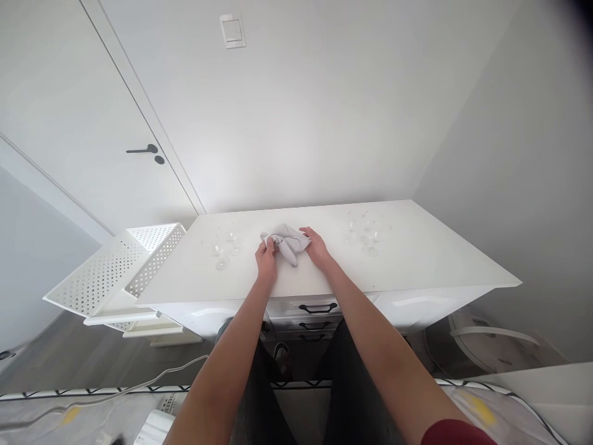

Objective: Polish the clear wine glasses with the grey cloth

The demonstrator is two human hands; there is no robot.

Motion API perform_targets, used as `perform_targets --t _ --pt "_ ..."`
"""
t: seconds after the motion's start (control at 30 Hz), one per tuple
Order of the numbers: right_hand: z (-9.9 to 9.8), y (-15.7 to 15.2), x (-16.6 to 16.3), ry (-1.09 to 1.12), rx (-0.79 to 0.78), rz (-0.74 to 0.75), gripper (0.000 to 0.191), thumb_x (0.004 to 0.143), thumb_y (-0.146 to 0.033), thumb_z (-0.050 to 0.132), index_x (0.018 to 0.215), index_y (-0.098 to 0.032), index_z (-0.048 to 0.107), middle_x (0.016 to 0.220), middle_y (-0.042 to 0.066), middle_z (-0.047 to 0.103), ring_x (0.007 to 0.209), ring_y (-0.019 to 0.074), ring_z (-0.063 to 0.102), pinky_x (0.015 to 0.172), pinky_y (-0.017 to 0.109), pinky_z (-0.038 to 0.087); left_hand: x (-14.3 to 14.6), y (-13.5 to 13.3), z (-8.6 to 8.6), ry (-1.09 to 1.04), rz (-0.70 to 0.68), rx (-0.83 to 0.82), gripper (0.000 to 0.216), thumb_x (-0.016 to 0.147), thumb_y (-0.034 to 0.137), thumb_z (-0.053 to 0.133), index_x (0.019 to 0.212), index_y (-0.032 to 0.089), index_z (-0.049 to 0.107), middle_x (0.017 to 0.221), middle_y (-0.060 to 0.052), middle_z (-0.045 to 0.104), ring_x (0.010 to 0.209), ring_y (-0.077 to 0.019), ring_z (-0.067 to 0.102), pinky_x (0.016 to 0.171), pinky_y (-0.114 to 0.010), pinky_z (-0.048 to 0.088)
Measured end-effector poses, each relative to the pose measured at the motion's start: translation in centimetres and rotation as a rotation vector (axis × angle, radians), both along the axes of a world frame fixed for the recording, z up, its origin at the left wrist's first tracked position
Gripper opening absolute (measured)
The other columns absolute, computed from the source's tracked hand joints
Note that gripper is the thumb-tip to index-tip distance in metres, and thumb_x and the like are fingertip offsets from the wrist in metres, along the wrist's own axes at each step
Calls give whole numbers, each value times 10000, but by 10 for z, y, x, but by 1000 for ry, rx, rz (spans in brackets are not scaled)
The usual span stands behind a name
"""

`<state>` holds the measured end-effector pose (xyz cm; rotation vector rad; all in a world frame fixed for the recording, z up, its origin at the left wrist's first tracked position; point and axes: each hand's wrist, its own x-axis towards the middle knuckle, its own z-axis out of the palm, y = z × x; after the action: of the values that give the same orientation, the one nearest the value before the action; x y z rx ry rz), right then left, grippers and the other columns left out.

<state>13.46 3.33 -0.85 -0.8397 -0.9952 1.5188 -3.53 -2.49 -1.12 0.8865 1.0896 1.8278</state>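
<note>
Both arms reach forward over the white table (417, 259). Left hand (265, 258) pinches the near-left edge of a grey cloth (290, 241); right hand (317, 246) grips its right side, fingers closed on the fabric. Cloth bunched between the hands, resting on the tabletop. Left of the grip: clear glasses (223, 246). Right of it: more glasses (368, 232). Farther left, beside the table: perforated white baskets (115, 272).
</note>
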Motion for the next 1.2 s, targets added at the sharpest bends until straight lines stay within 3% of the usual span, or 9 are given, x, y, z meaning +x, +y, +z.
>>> perform_targets --t 0.1,0.2,0.3,0.4,0.53,0.73,0.87,1.0,1.2 --pt "-7 2 0 -150 -9 -41 680 598 -473 929 1196 -263 684 1235 69 649 1099 251 633 955 387 524 0 -1 3 -78 -17 42 406 867 570 728 999 186 751 1123 -97 686 1062 -203 622 913 -335 539" --pt "-10 1 0 -170 50 27 530 528 -316 952 999 -216 731 1087 54 702 1005 227 631 916 355 504 0 -1 5 -113 -26 53 403 865 559 740 1019 187 757 1173 -103 696 1103 -207 629 953 -342 531" --pt "-8 0 -1 -74 63 49 351 602 -375 904 814 -210 677 866 6 683 839 175 609 802 310 498 -1 0 5 -137 -1 47 429 853 570 748 1043 186 756 1186 -112 697 1117 -212 628 943 -338 524" --pt "-5 0 0 17 26 -38 380 708 -523 807 845 -252 578 802 -44 620 757 142 580 688 267 479 -2 2 3 -130 18 38 431 857 581 739 1039 190 746 1124 -100 682 1066 -201 620 918 -337 510" --pt "-2 2 6 164 -79 -218 475 673 -549 831 893 -284 503 778 -67 583 694 127 555 596 232 440 -3 1 -1 59 126 -43 435 864 597 719 763 182 640 926 -45 550 939 -172 537 890 -321 466" --pt "5 1 15 262 -67 -262 584 633 -517 871 1063 -289 546 941 -29 670 838 156 635 738 289 529 -2 -1 -1 277 257 -101 500 871 563 725 651 182 488 987 -15 360 827 -138 398 855 -301 424" --pt "0 -19 7 -47 38 -107 787 603 -329 874 1324 -295 563 988 -2 707 902 201 667 864 368 542 -1 0 -2 274 280 -73 509 894 551 703 642 183 457 994 -22 346 883 -151 424 873 -302 430" --pt "-7 -47 8 -395 124 -281 648 793 -346 659 1433 -286 577 796 -15 673 741 205 608 834 397 527 -1 -1 -2 296 320 -67 495 900 564 688 656 182 490 1037 -35 377 921 -157 460 896 -318 435" --pt "3 -51 38 -462 242 -333 412 874 -418 519 1161 -224 742 1131 83 728 967 255 643 871 404 513 0 -15 9 340 357 -40 452 882 591 688 692 192 593 1272 -105 542 1133 -225 550 935 -338 462"
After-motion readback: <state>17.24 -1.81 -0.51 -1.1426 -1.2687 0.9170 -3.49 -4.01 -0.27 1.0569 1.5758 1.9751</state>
